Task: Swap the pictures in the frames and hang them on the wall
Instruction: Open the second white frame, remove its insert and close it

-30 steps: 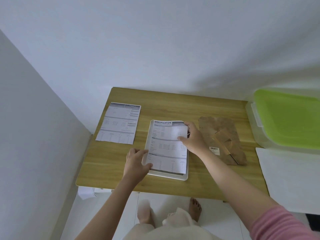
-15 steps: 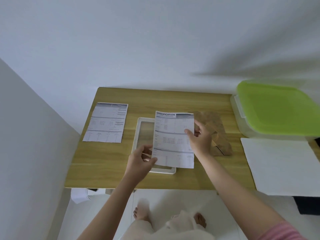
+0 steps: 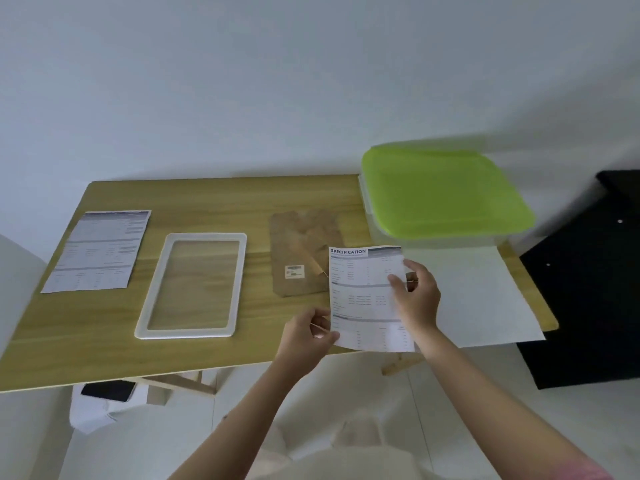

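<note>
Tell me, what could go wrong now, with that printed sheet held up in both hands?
The SPECIFICATION sheet is thin paper, pinched by the left hand at its lower left edge and by the right hand at its right edge; pulling apart could crease or tear it. The empty white frame lies near the wooden table's front edge, so a passing forearm might nudge it off. The other printed sheet looks alike, so the two could get mixed up.

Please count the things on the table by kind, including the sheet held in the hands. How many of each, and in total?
Printed sheets: 2
Blank white sheets: 1
White frames: 1
Brown backing boards: 1
Green-lidded boxes: 1
Total: 6
</note>
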Demonstrator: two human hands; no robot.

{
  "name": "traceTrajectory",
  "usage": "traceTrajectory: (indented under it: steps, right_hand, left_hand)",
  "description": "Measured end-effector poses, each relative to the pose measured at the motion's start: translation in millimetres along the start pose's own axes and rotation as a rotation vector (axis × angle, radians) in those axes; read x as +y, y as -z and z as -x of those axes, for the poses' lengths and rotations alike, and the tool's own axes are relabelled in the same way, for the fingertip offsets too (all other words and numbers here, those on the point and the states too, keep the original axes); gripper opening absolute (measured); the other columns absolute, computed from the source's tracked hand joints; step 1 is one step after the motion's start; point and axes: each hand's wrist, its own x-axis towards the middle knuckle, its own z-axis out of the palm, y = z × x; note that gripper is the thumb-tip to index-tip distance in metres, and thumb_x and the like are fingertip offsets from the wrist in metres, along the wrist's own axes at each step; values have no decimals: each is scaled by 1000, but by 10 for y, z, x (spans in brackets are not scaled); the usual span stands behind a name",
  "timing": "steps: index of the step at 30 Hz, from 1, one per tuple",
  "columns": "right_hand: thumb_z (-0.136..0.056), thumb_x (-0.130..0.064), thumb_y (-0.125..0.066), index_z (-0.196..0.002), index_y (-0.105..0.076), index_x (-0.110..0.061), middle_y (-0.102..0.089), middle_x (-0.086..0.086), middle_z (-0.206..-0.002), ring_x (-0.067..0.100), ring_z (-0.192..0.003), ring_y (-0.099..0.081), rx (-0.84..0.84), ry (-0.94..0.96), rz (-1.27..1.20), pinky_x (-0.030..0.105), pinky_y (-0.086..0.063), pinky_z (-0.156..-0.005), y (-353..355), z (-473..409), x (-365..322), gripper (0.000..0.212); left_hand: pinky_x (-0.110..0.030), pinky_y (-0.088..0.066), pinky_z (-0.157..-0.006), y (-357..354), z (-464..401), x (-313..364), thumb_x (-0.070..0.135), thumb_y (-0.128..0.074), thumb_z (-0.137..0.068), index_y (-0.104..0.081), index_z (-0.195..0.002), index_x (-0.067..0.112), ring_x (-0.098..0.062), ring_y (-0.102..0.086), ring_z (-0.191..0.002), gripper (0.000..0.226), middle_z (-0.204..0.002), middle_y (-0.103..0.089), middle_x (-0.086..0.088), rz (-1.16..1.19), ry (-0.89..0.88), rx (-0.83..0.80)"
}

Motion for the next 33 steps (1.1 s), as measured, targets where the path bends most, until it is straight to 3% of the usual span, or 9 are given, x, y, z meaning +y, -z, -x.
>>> traceTrajectory:
  steps: [4, 9, 12, 17, 20, 25, 30, 33]
  right_hand:
    - [-80, -8, -71, -109, -62, -6, -58, 6, -88, 22, -79, -55, 2, -12, 20, 31, -45, -79, 375, -206, 337, 30]
    - [-82, -6, -67, -114, -61, -6, -56, 14, -105, 18, -81, -55, -80, -32, 77, 23, -41, -79, 640, -482, 615, 32]
    - [-82, -8, -66, -116, -60, -10, -51, 10, -105, 20, -85, -55, -148, -23, 108, 30, -46, -83, 701, -591, 696, 34]
    - [-82, -16, -66, -121, -57, -12, -46, 8, -107, 18, -86, -51, -244, -30, 178, 22, -36, -78, 700, -713, 800, 40]
    - [-83, -18, -67, -128, -52, -7, -43, 12, -115, 24, -100, -52, -255, -40, 197, 23, -37, -84, 666, -734, 876, 49]
    - [-83, -14, -68, -125, -54, 0, -42, 14, -115, 30, -107, -48, -204, -4, 197, 30, -40, -96, 618, -683, 942, 47]
    - [-83, -16, -67, -126, -55, -1, -44, 15, -116, 30, -111, -46, -183, 0, 206, 29, -38, -95, 596, -671, 906, 47]
    - [-84, -19, -65, -125, -57, -6, -46, 12, -116, 29, -113, -42, -129, 80, 274, 36, -42, -87, 557, -618, 792, 44]
  left_hand:
    - [-17, -53, -59, -551, -47, 101, 6, -69, -75, -60, -92, 24, -5, -58, -64, 26, -79, -64, 6, 5, 31, -21]
    - [-25, -57, -68, -997, -158, 205, 6, -68, -74, -62, -94, 22, -13, -64, -71, 26, -81, -66, 3, -4, 59, -10]
    - [-33, -58, -73, -1150, -232, 255, 4, -66, -74, -61, -93, 22, -15, -63, -74, 26, -82, -65, 3, -26, 67, 6]
    - [-23, -56, -70, -1254, -304, 246, 5, -64, -75, -62, -98, 17, -7, -59, -75, 26, -89, -65, 4, -131, 59, 31]
    - [-16, -53, -68, -1284, -328, 197, 6, -64, -76, -61, -100, 19, -5, -59, -74, 28, -93, -63, 5, -178, 46, 37]
    - [-13, -47, -73, -1304, -354, 173, 10, -66, -75, -61, -101, 17, -7, -52, -81, 27, -97, -50, 5, -281, 10, 85]
    - [-21, -51, -81, -1272, -362, 181, 16, -67, -78, -60, -102, 18, -8, -53, -85, 25, -99, -50, 4, -280, 4, 55]
    - [-19, -45, -81, -1182, -353, 182, 21, -67, -80, -60, -105, 16, -10, -53, -91, 27, -102, -51, 4, -280, -7, 68]
